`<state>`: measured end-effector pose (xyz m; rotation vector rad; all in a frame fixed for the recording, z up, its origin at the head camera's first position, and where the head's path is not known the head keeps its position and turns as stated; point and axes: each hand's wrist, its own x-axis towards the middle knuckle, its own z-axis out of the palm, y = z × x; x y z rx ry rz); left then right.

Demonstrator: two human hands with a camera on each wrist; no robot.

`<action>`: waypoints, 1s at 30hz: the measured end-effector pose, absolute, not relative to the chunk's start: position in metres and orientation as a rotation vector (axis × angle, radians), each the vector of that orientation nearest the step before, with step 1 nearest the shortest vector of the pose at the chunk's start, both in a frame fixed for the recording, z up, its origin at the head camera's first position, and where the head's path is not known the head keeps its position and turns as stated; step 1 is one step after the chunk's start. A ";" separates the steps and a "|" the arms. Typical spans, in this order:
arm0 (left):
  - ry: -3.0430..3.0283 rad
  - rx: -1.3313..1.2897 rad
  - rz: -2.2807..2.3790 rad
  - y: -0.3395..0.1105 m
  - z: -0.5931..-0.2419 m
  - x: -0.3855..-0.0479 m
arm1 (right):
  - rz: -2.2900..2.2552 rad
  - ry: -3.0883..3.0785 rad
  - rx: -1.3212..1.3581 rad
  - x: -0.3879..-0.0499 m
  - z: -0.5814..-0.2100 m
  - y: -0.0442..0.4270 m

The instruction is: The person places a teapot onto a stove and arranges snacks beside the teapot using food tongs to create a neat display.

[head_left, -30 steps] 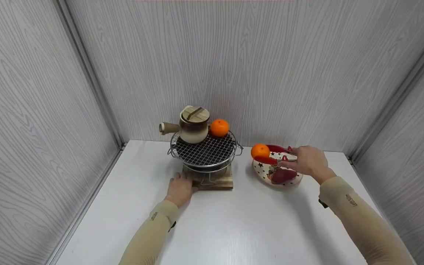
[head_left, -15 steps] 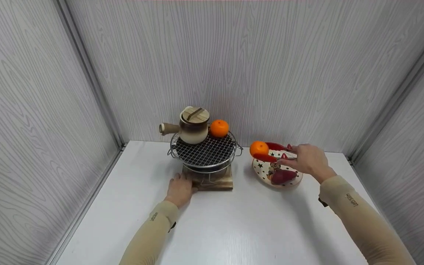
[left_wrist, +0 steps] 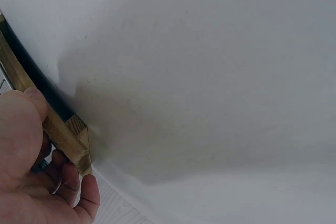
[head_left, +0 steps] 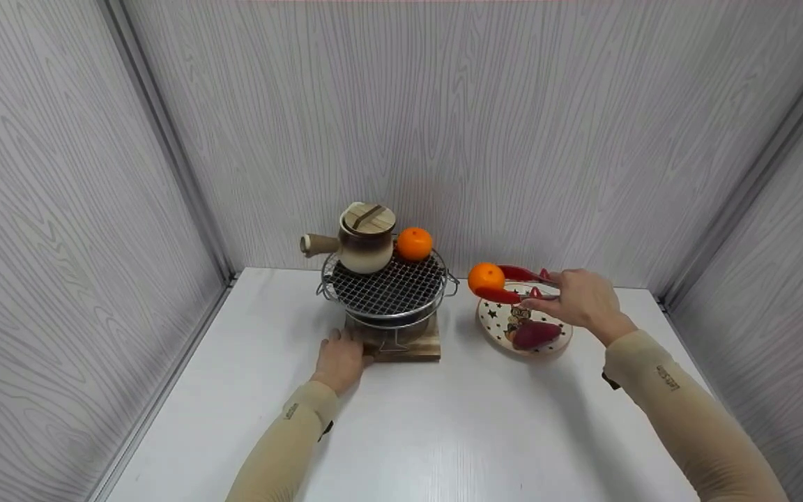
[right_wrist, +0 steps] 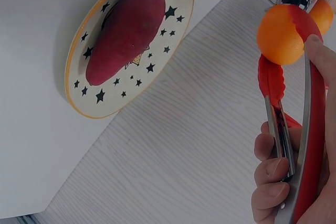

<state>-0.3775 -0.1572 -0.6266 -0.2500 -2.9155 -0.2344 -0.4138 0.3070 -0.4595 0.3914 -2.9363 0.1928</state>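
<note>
My right hand (head_left: 588, 305) grips red-tipped tongs (right_wrist: 308, 145). Between the tongs' tips is an orange (head_left: 486, 278), held up over the back left rim of a star-patterned plate (head_left: 492, 328). A dark red sweet potato (right_wrist: 128, 32) lies on that plate. At the left, my left hand (head_left: 340, 359) holds the corner of a wooden base (head_left: 415, 346), thumb on one side and curled fingers on the other in the left wrist view. Above the base stands a round grill with a black mesh (head_left: 394, 289).
A lidded brown-and-cream pot (head_left: 365, 247) stands on the grill's back left, its handle pointing left. Beside it rests a second orange (head_left: 415, 244). Wire handles (head_left: 452, 284) stick out from the grill's sides. A pale wood-grain wall (head_left: 513, 139) rises behind the table.
The tongs with the orange have risen slightly and shifted a little left, away from the plate's middle. My left hand stays at the wooden base.
</note>
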 end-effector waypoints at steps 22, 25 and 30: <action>-2.913 -0.240 -0.217 -0.157 -0.626 -0.376 | 0.193 -2.892 0.443 -0.410 -0.453 0.297; -2.916 -0.243 -0.224 -0.157 -0.624 -0.376 | 0.211 -2.877 0.446 -0.409 -0.452 0.295; -2.891 -0.247 -0.231 -0.158 -0.627 -0.378 | 0.225 -2.826 0.470 -0.409 -0.450 0.291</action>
